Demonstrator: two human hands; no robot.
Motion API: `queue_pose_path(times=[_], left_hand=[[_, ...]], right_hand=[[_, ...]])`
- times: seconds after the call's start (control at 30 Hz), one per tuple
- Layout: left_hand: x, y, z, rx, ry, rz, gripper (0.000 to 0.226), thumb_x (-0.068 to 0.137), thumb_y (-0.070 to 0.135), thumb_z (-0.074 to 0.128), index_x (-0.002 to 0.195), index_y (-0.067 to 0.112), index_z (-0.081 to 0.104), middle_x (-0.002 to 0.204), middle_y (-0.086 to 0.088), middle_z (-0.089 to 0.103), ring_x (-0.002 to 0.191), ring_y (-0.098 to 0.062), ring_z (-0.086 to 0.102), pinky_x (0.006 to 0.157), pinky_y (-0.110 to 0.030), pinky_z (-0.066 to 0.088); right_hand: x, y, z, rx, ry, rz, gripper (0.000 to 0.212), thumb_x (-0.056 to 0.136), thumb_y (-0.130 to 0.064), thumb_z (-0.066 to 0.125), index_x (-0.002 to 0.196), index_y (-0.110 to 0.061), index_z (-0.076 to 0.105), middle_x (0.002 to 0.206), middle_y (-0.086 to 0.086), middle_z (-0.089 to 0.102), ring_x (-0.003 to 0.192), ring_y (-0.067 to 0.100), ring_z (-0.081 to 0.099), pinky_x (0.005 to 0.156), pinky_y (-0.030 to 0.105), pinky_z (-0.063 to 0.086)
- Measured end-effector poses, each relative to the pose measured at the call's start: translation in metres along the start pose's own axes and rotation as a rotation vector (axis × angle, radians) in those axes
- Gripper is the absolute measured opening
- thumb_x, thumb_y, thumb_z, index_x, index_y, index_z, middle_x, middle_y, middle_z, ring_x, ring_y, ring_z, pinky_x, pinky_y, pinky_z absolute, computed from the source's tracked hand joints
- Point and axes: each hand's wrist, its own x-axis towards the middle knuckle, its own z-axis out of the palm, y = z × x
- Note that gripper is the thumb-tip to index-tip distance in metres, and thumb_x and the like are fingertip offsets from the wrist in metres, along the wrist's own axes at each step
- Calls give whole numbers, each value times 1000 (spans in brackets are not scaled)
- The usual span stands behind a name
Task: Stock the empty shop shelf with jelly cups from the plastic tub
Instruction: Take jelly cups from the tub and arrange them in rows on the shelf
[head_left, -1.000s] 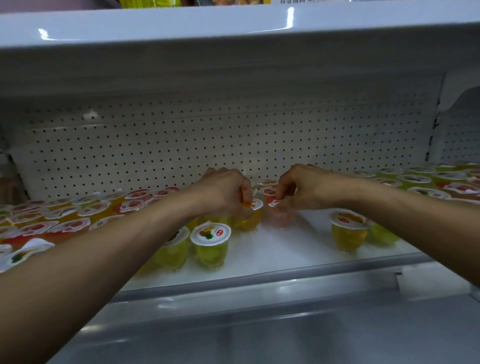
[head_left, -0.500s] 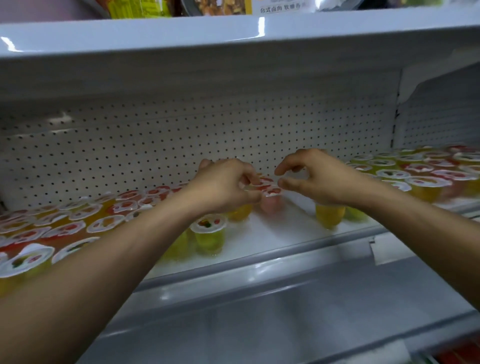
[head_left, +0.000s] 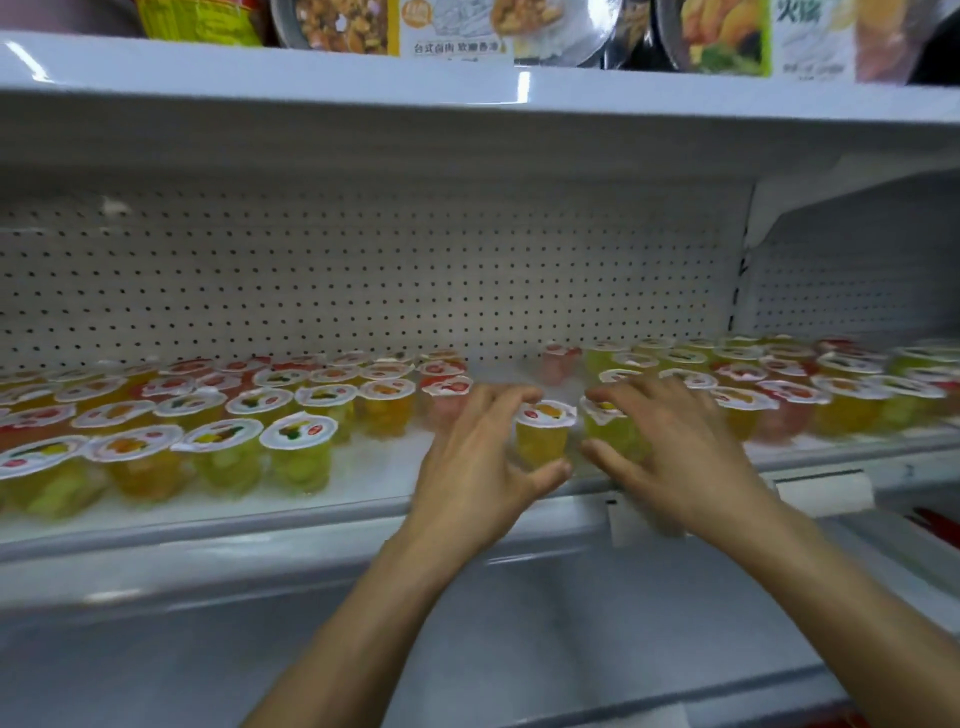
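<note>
Jelly cups with white foil lids fill the white shelf in rows, one block on the left and one on the right. Between the blocks near the front stand a yellow jelly cup and a green jelly cup. My left hand lies just left of the yellow cup, fingers spread, thumb by its base. My right hand hovers beside and partly over the green cup with its fingers spread. Neither hand grips a cup. Both hands are blurred. The plastic tub is out of view.
A lone pink cup stands at the back of the gap by the pegboard wall. The shelf above carries packaged foods. A white price-label holder hangs on the front lip; a grey lower shelf lies below.
Both hands have let go of the cups pinched at the back of the gap. They have opened and drawn toward the front edge. The view has shifted, showing more cups on both sides.
</note>
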Motion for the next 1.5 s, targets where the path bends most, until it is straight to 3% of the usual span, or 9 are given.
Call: queue_pose_path(times=[0.17,0.33,0.6,0.73,0.8,0.97,1.23,1.5], left_hand=[[7,2,15,2,115,-18,45,71,38,83,109,33,59,113,13,53,95,-9,59,82,-27,49],[10,3,16,-4,175,-40,35,71,26,84,97,26,61,103,12,51,87,-8,53,73,-13,38],[-14,-25,-20,232,280,-86,33,69,28,79,99,25,63,106,5,57,90,-20,58,74,-34,48],[-20,-37,-32,628,387,0,36,63,44,79,94,29,67,94,7,67,96,-25,58,77,-36,31],[-19,-40,-36,697,431,22,36,62,52,74,89,30,67,91,10,68,102,-24,58,80,-37,27],[-17,-49,-39,712,434,35,37,61,50,76,90,30,64,87,12,69,106,-24,59,88,-42,26],[-21,-67,-60,775,377,12,50,45,46,89,87,31,67,86,14,72,106,-21,60,89,-41,24],[-21,-71,-60,636,389,5,51,50,50,87,93,33,66,86,17,69,102,-18,59,84,-37,21]], right_hand=[[2,9,18,-158,142,-117,46,69,-30,80,112,-25,66,104,5,68,97,32,61,79,38,32],[7,11,22,-108,240,-212,44,62,-22,87,103,-22,69,97,4,71,90,32,65,76,41,45],[13,-23,40,246,292,-334,44,65,-11,85,106,-16,68,101,1,68,92,27,60,73,34,50],[17,-54,52,367,259,-347,44,71,-9,81,111,-13,65,108,3,66,100,29,58,69,42,57],[19,-63,56,395,240,-335,44,73,-11,79,115,-13,64,114,2,64,106,27,55,73,42,57],[20,-70,65,465,242,-289,47,72,-9,80,116,-16,63,120,2,61,111,24,50,85,37,52],[25,-90,64,565,181,-257,40,79,-12,75,116,-22,62,124,-1,58,108,25,56,86,39,51],[26,-94,62,618,130,-222,40,81,-15,73,118,-25,61,124,-2,51,111,18,55,88,32,49]])
